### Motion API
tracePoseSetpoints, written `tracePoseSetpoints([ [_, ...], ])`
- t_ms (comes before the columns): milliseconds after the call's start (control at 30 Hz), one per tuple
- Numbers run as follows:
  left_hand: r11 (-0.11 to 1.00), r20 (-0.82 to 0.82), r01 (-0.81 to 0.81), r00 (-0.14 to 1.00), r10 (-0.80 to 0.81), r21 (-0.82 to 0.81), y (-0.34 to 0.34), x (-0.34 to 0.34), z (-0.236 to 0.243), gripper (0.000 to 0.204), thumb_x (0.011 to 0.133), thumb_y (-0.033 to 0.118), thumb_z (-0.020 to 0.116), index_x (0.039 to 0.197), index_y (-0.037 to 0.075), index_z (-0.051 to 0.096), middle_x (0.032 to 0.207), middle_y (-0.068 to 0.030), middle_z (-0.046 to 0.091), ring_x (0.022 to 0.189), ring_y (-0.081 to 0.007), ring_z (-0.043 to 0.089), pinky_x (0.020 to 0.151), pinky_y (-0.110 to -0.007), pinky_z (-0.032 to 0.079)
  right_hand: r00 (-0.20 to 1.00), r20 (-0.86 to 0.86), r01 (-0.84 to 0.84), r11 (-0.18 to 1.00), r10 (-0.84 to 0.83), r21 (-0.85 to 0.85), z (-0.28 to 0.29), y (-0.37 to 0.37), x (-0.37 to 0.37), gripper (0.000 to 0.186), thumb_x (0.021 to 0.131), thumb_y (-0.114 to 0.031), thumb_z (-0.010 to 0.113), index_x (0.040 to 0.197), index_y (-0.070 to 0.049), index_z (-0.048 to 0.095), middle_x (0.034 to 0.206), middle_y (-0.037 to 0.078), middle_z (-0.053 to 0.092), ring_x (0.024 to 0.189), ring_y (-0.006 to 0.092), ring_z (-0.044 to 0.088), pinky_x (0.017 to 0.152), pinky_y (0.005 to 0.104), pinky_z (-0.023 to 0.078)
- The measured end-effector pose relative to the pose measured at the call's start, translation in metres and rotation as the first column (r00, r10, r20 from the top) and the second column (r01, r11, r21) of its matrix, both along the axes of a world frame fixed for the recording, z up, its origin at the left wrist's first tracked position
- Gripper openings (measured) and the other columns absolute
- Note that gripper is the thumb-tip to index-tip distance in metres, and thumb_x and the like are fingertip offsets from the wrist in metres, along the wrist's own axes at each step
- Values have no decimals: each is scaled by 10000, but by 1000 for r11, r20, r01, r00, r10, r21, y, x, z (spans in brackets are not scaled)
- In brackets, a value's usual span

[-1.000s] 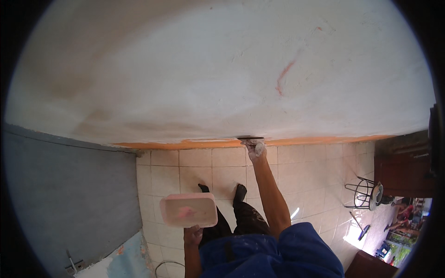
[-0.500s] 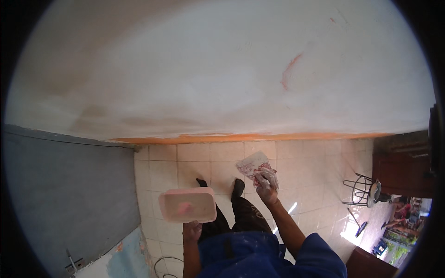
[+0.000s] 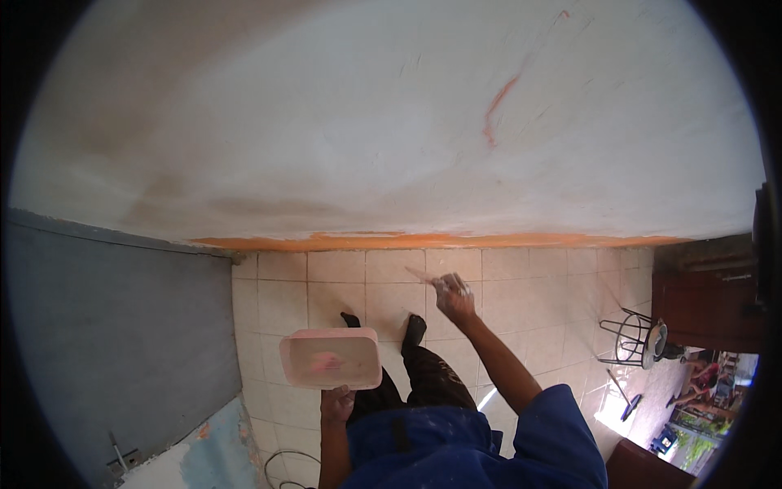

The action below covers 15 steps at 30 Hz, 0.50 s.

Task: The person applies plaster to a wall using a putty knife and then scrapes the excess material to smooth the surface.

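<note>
My left hand (image 3: 338,401) grips a pink plastic container (image 3: 330,359) by its near side, with pale material and a pink smear inside. My right hand (image 3: 452,297), dusted with white, is closed on a flat spreader (image 3: 419,272), seen nearly edge-on and pointing up and left, just short of the wall's foot. The white wall (image 3: 366,122) in front of me has thin reddish streaks at the upper right and an orange band (image 3: 342,241) along its lower edge.
Grey door (image 3: 130,318) at left; patchy blue wall (image 3: 208,452) below it. A cable (image 3: 281,464) lies on tiles. At right stand a metal stool (image 3: 631,342), dark wooden cabinet (image 3: 705,301) and leaning long-handled tool (image 3: 627,403). Another person (image 3: 700,379) is beyond the doorway.
My right hand came down from the wall's lower edge with the spreader, then rose slightly to the left while the spreader turned edge-on. The container shifted slightly upward in view.
</note>
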<state>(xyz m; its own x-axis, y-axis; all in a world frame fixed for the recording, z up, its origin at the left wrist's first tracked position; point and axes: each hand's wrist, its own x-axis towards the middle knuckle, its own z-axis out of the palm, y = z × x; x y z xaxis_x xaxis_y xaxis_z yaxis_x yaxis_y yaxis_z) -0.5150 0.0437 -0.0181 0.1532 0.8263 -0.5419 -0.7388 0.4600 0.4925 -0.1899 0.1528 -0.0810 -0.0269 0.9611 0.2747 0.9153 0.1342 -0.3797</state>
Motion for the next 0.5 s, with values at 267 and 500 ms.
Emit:
tracePoseSetpoints([
  [267,999,-14,-37,999,37,-4,-8,-2,-13,536,693,3,580,1202,55,421,1183,-103,468,1124,-273,462,907,-413,444,980,193,-16,938,-54,346,-68,65,25,151,695,-54,631,700,-83,483,716,66,444,648,238,506,518,361,433],
  [500,975,-620,177,783,-59,131,-28,-9,-49,476,770,166,635,1184,33,442,1100,-120,551,1014,-232,547,893,-356,446,970,197,59,922,-144,383,-46,99,47,172,664,-40,637,691,-89,475,696,57,442,637,235,505,515,371,422],
])
